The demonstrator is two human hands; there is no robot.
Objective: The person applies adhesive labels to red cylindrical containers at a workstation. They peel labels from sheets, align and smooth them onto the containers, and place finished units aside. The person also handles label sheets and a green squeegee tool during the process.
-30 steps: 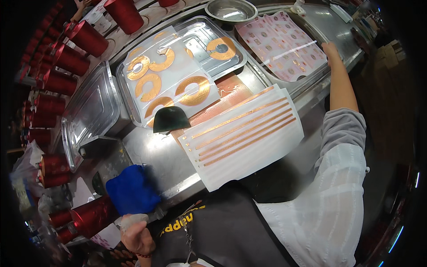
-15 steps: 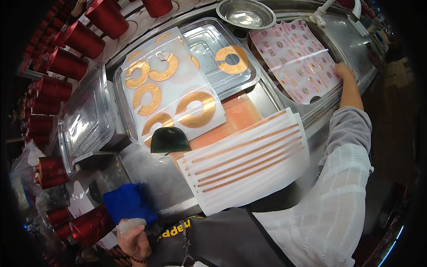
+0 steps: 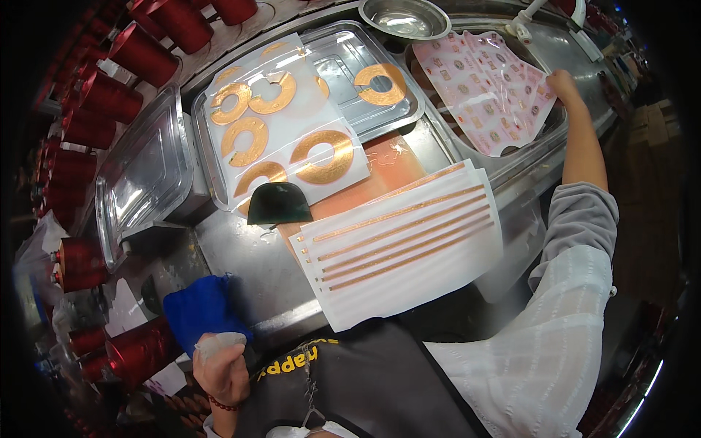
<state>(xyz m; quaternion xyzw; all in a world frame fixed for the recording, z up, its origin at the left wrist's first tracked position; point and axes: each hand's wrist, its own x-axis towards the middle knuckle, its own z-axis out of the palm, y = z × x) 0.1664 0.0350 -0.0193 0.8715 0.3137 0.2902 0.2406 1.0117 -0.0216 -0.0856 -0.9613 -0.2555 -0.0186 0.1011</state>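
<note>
Since 1 s ago, right hand (image 3: 564, 82) has reached further onto pink patterned sheet (image 3: 488, 87), upper right. Lower left: left hand (image 3: 221, 369) fisted round a pale wad, beside blue cloth (image 3: 198, 310). Centre: dark scraper (image 3: 279, 204), white striped sheets (image 3: 405, 244). Right fingers rest on sheet edge, grip unclear. Likely lifting sheet; next needs a pinch.

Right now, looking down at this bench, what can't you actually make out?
- Head view: what the left hand grips, a pale crumpled bit, is too small and bunched to identify.
- Right hand: its fingertips lie at the pink patterned sheet; a grip is unclear.
- The small marks on that sheet are too tiny.
- The red spools are cut off by the dark rim.
</note>
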